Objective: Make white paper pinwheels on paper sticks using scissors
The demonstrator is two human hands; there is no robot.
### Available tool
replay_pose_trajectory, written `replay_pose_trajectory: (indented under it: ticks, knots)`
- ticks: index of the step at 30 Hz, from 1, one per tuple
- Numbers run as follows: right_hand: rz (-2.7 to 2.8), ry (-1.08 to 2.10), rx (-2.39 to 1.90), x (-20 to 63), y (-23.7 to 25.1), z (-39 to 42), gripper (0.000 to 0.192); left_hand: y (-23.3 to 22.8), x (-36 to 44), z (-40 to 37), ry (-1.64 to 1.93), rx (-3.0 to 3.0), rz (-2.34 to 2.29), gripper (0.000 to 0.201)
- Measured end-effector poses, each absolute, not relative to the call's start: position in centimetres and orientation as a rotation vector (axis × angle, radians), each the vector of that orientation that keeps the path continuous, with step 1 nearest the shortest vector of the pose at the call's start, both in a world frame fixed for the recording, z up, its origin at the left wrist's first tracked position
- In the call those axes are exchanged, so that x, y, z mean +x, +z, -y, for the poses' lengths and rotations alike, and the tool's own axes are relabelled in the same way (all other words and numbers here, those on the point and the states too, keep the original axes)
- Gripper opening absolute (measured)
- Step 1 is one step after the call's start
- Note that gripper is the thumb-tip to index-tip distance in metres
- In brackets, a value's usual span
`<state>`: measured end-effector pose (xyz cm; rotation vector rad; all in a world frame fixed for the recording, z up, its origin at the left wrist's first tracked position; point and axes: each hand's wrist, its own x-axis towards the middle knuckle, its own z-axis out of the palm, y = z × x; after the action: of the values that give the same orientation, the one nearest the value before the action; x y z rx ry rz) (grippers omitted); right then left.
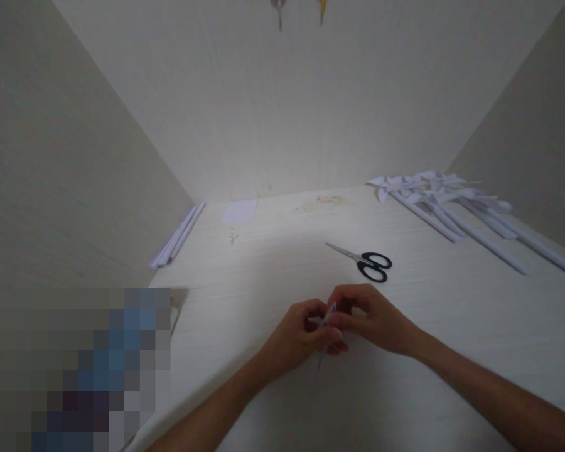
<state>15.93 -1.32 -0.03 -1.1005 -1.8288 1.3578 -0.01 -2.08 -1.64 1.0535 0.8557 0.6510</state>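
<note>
Thin, pale, folded paper strip, pinched between fingertips of left hand and right hand, near black-handled scissors on pale woodgrain table.

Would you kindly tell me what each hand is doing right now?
Left hand: closed, pinching the small folded paper piece.
Right hand: closed, fingers on the same paper piece.

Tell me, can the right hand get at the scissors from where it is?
Probably yes. The scissors lie flat on the table just beyond the right hand, with nothing between them. But that hand and the left hand both pinch a small folded paper, so it must let go first.
</note>
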Motion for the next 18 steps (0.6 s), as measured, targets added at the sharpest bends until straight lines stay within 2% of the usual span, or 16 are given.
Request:
replay_pose_trajectory:
  ticks: [3,6,10,13,18]
  knots:
    - [1.803,1.448,-1.048,16.2,-0.2,1.1,0.021,-1.8,-0.2,1.9,0.614,1.056,-0.818,0.046]
    - [1.708,1.685,-0.910,16.8,-0.6,0.8,0.019,-1.7,-0.9,1.6,0.522,1.049,-0.728,0.049]
    - [1.696,1.851,-0.839,17.6,-0.5,0.4,0.017,-1.4,-1.5,1.3,0.431,1.057,-0.690,0.043]
    - [1.822,1.783,-0.900,18.0,-0.2,0.2,0.018,-1.2,-1.7,1.2,0.357,1.033,-0.728,0.035]
    - [2.019,1.442,-1.122,18.1,-0.3,0.2,0.018,-1.0,-1.9,0.7,0.447,1.058,-0.822,0.025]
